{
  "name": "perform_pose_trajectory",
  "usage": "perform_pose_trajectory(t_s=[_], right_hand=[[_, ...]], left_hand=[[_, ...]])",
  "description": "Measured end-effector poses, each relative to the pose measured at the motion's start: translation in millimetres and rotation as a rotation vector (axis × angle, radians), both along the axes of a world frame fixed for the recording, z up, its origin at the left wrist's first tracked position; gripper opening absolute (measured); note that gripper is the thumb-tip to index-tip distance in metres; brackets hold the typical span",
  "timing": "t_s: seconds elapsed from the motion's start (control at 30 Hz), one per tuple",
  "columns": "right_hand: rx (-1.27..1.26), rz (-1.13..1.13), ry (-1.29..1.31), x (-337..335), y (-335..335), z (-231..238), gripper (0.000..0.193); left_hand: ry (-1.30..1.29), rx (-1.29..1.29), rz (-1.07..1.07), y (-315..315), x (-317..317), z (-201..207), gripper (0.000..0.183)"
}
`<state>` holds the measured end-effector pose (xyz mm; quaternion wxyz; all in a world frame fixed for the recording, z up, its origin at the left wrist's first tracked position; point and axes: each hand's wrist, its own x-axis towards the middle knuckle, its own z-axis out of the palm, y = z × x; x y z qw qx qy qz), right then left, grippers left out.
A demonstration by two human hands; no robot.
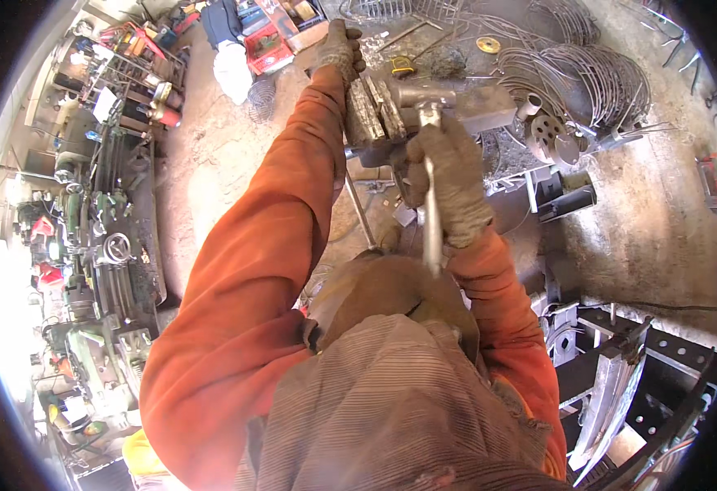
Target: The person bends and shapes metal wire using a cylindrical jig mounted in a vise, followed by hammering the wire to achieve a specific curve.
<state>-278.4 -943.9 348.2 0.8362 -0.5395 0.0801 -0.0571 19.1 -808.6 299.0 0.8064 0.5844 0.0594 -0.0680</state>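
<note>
In brown work gloves and orange sleeves, both my arms reach forward to a metal vise (364, 114) with worn, pale-edged jaws. My right hand (453, 168) is wrapped round a hammer (432, 213), its metal head raised just right of the jaws and its handle pointing back toward me. Beyond the jaws, at the far left, my left hand (340, 53) has its fingers curled closed. Whatever it may grip is hidden by the glove. A thin metal rod (360, 214) slants down in front of the vise.
A heavy steel block (489, 110) lies right of the vise, beside a round plate with holes (548, 135). Coiled metal rods (596, 86) lie at the far right. A red crate (267, 49) stands far left; a lathe (117, 245) lines the left side. Steel frames (604, 385) stand near right.
</note>
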Motion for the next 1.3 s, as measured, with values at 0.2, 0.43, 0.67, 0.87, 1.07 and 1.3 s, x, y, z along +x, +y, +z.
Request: perform_pose_trajectory(t_s=[0.2, 0.43, 0.67, 0.87, 1.07, 1.3], right_hand=[[0.136, -0.297, -0.135, 4.1, -49.8, 4.9, 0.028], [0.03, -0.053, 0.012, -4.9, -19.2, 5.6, 0.029], [0.061, -0.076, 0.022, -4.7, -9.8, 16.7, 0.024], [-0.011, 0.031, 0.006, -5.3, -12.4, 10.0, 0.027], [-0.344, -0.065, 0.005, 8.3, -43.0, 3.8, 0.02], [-0.603, -0.16, -0.017, 45.5, -101.4, -12.8, 0.021]], left_hand=[[0.035, 0.059, 0.072, 4.0, -5.4, 5.0, 0.049], [0.004, 0.08, 0.083, -3.6, -8.2, 7.6, 0.048], [0.013, 0.111, 0.098, -5.5, -6.0, 3.9, 0.052], [-0.021, 0.108, 0.056, -1.0, -12.8, 5.6, 0.05], [-0.014, 0.077, 0.051, -1.1, -15.1, 4.9, 0.049], [-0.006, 0.12, 0.109, -7.0, -18.4, 6.0, 0.054]])
